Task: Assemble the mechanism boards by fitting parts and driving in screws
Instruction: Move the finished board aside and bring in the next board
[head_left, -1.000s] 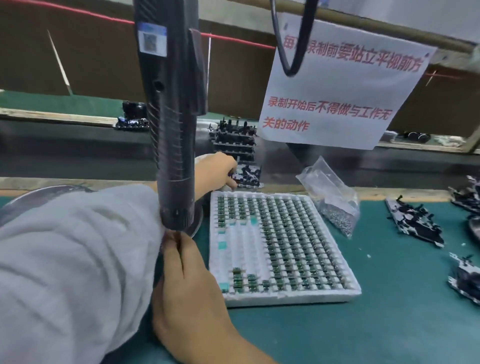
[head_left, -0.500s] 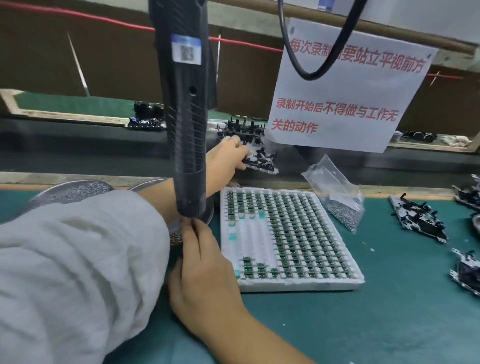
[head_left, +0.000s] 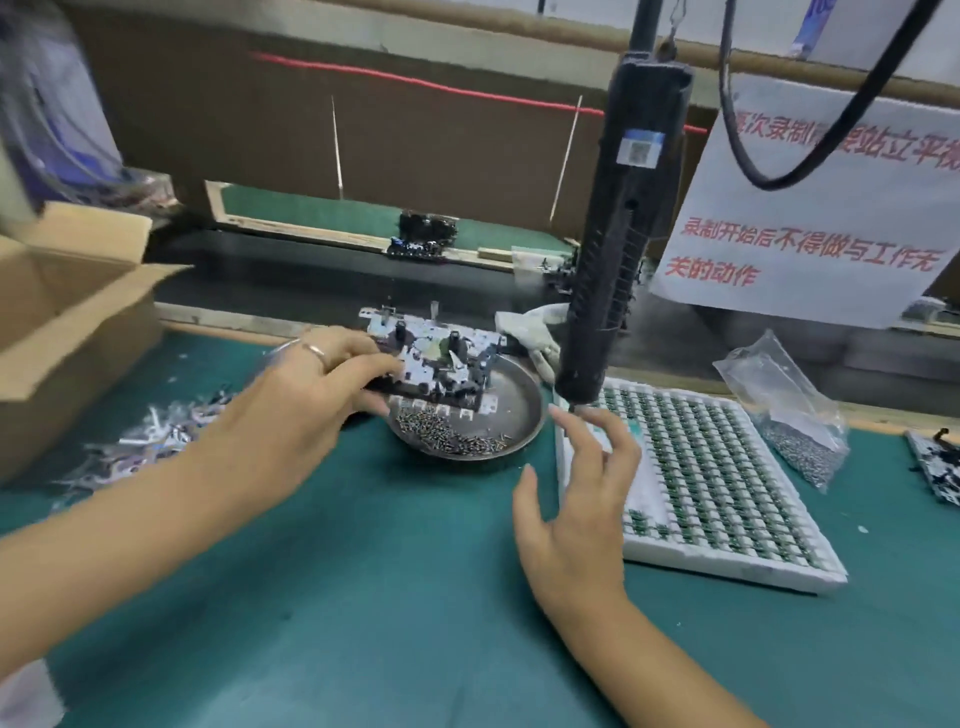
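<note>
1. The left hand (head_left: 306, 400) grips a white-and-black mechanism board (head_left: 434, 364), holding it above the round dark metal dish of small screws (head_left: 498, 415).
2. The right hand (head_left: 576, 499) hovers with fingers loosely spread, holding nothing, just below the tip of the hanging black electric screwdriver (head_left: 618, 228).
3. Beside it lies a white grid tray of small green parts (head_left: 717, 478) on the green mat (head_left: 389, 597).

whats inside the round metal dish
A loose heap of small dark screws lies in the metal dish. The mechanism board held by the left hand covers its far part.
</note>
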